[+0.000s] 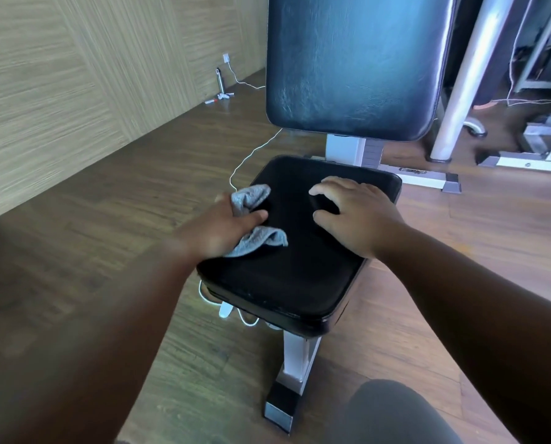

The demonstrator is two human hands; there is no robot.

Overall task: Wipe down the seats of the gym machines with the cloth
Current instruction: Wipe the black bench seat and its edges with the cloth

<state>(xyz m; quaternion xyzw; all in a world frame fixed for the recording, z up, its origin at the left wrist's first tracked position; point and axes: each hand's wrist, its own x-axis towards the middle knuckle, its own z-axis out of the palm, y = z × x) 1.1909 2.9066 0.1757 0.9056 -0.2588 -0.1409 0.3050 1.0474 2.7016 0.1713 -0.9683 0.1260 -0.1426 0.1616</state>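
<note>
Seat [287, 270]: one black pad, below one upright backrest [354, 62].
Cloth [251, 219]: one, grey, bunched at the seat's left edge.
My left hand [226, 229]: grips the cloth.
My right hand [354, 213]: fingers spread, resting on the seat's right side.

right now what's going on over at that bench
A person is wiping a gym bench. The left hand grips a grey cloth against the left side of the black seat pad, while the right hand rests on the pad's right side with fingers spread. The upright back pad stands behind, untouched.
</note>
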